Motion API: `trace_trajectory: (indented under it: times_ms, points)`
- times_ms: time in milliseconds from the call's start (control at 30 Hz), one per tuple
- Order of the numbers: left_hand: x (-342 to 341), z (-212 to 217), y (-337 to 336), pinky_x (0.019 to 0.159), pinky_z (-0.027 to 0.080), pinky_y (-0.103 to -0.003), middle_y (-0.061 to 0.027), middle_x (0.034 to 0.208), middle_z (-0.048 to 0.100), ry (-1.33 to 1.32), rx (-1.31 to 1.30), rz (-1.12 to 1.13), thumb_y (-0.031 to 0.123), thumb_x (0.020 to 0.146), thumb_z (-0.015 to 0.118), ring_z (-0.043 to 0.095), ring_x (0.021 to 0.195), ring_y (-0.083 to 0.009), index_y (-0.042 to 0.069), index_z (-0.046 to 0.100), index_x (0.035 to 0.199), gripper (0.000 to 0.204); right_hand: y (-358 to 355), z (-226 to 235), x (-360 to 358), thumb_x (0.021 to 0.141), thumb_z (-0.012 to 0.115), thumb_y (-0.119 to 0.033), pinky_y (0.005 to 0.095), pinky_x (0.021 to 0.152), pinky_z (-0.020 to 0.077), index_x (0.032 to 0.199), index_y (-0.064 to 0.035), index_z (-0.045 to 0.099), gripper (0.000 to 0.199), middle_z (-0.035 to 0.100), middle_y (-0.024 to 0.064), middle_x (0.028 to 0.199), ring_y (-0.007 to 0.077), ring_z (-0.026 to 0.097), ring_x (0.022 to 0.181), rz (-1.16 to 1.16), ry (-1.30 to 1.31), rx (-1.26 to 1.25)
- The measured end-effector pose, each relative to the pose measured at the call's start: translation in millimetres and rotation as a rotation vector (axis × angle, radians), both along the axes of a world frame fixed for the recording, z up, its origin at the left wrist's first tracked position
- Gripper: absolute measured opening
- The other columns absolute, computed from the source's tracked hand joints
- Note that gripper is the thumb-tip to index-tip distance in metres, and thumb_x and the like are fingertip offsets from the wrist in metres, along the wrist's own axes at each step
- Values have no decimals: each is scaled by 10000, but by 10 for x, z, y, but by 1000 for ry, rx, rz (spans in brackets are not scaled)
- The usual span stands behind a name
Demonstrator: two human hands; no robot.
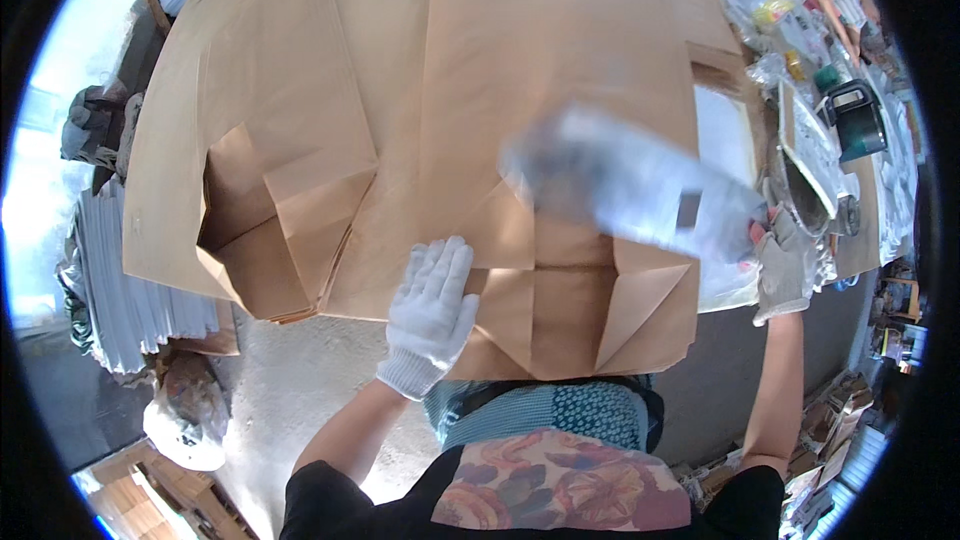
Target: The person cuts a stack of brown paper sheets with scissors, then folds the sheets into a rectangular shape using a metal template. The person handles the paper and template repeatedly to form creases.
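Note:
My left hand (430, 310), in a white knit glove, lies flat with fingers stretched out at the left edge of a brown paper bag (570, 325). The bag's near end is folded open into flaps. My right hand (783, 265), gloved too, grips the right end of a long grey-white sheet (640, 185) with a small dark rectangle on it. Motion smears this sheet, so its exact kind is unclear. It hangs over the bag's far part. To the left lies another brown paper bag (320, 215) with its end folded open.
Wide brown paper (390, 130) covers the table. On the right edge are a whitish tray (805, 140), a dark green container (858, 120) and clear plastic bags (765, 0). Stacked pale sheets (145, 280) stand left, above a white plastic sack (188, 420) on the floor.

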State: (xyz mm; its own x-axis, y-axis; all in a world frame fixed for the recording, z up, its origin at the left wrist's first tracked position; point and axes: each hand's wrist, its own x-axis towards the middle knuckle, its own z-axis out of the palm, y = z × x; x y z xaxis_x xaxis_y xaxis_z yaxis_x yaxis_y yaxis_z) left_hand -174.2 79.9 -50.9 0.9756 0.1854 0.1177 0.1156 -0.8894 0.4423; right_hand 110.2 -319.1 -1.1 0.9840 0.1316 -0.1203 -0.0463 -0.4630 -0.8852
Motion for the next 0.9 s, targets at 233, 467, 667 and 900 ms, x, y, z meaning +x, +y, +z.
trace_trajectory:
  times_ms: [233,467,667,900]
  points:
    - [37,186,430,1042,533,-436,-148,1295,648,40,-272,-58,88,726,906,633,1210,-343,79,707,1252,562,818,64,-461,899,680,36,262,852,515,1107,47,662,209,664,70,1051,111,623,957,320,193,-273]
    - [166,-3,763,873,560,-429,-93,1115,693,-90,-305,-327,139,719,912,696,1033,-310,101,755,1046,365,882,-238,-452,817,792,0,342,828,552,1074,8,673,284,650,54,1004,173,650,919,253,146,-374]
    - [176,278,543,918,551,-434,-78,1175,674,-14,50,-424,148,734,890,675,1097,-306,78,698,1086,407,1242,75,-327,773,834,-209,476,929,497,1030,-61,606,374,666,117,1019,349,637,1087,725,-300,-998]
    - [499,252,-52,819,490,-424,-49,911,571,125,176,-554,220,612,801,619,920,-278,125,635,966,402,1719,217,2,829,766,-72,445,927,518,1084,-72,599,305,669,126,1060,346,648,1099,857,185,-1044]
